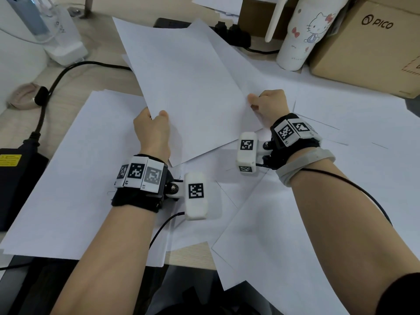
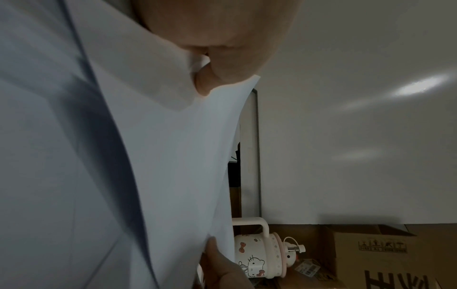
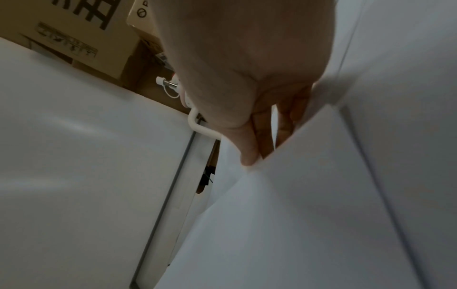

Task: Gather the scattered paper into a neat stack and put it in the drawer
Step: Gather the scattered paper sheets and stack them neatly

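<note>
A white sheet of paper (image 1: 188, 87) is lifted off the desk, tilted with its far end up. My left hand (image 1: 152, 126) pinches its near left edge, thumb on top. My right hand (image 1: 266, 105) pinches its right edge. The left wrist view shows the held sheet (image 2: 173, 156) from below with my thumb (image 2: 207, 82) on its edge. In the right wrist view my fingers (image 3: 249, 152) pinch the sheet (image 3: 296, 205). Several more white sheets lie scattered under both arms, one large sheet (image 1: 75, 178) at left, others (image 1: 341, 178) at right. No drawer is in view.
A white Hello Kitty tumbler (image 1: 304, 35) and a PICO cardboard box (image 1: 368, 46) stand at the back right. A black power strip (image 1: 231, 35) with a cable lies behind the paper. A black power adapter (image 1: 16, 178) and cable (image 1: 52, 87) sit at left, a white device (image 1: 63, 37) at back left.
</note>
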`<state>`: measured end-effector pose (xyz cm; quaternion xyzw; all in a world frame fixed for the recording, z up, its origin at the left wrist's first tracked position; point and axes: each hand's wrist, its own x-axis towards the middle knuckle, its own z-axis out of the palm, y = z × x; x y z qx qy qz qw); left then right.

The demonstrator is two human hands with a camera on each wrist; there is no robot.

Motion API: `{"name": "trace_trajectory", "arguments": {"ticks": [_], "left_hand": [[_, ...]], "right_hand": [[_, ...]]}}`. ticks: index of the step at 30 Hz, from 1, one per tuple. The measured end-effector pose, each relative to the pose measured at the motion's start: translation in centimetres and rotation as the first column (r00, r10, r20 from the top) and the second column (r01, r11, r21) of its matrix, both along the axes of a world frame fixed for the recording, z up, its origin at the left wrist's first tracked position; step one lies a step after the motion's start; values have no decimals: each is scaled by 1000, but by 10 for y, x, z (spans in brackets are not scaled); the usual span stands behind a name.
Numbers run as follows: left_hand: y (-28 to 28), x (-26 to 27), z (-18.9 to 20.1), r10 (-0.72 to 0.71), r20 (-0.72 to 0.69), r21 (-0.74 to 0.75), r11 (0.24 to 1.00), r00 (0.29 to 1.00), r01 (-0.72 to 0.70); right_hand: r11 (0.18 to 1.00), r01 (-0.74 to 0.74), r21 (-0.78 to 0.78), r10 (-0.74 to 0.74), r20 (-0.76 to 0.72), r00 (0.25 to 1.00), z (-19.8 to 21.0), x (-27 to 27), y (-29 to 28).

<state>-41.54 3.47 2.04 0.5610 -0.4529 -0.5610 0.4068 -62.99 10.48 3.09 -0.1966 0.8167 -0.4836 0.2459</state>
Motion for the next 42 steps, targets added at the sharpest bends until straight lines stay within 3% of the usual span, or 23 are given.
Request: {"name": "trace_trajectory", "arguments": {"ticks": [3, 10, 15, 22, 27, 33, 36, 39, 42], "left_hand": [[-1, 1, 0, 3, -2, 2, 1000, 1000, -3], [5, 8, 3, -31, -15, 0, 1000, 999, 31], [12, 11, 11, -36, -16, -4, 999, 999, 36], [33, 11, 25, -84, 7, -72, 994, 996, 84], [57, 15, 28, -179, 50, -66, 981, 983, 182], [92, 16, 27, -298, 91, -22, 953, 950, 301], [109, 18, 27, -349, 113, -14, 936, 930, 352], [126, 20, 26, -406, 140, -2, 912, 903, 411], [141, 22, 23, -474, 147, 55, 880, 868, 471]], "right_hand": [[990, 81, -114, -80, 9, 997, 7, 2, 9], [927, 298, -228, -337, -157, 928, 21, 14, 51], [871, 393, -294, -401, 38, 915, 26, 30, 90], [887, 323, -328, -268, 203, 942, 50, 43, 119], [856, 267, -443, -271, 56, 961, 79, 58, 146], [705, 140, -695, -241, -49, 969, 111, 80, 177], [658, 78, -749, -230, -102, 968, 124, 88, 190], [638, 83, -766, -360, -201, 911, 131, 95, 201], [599, 169, -783, -468, -171, 867, 125, 97, 211]]}}
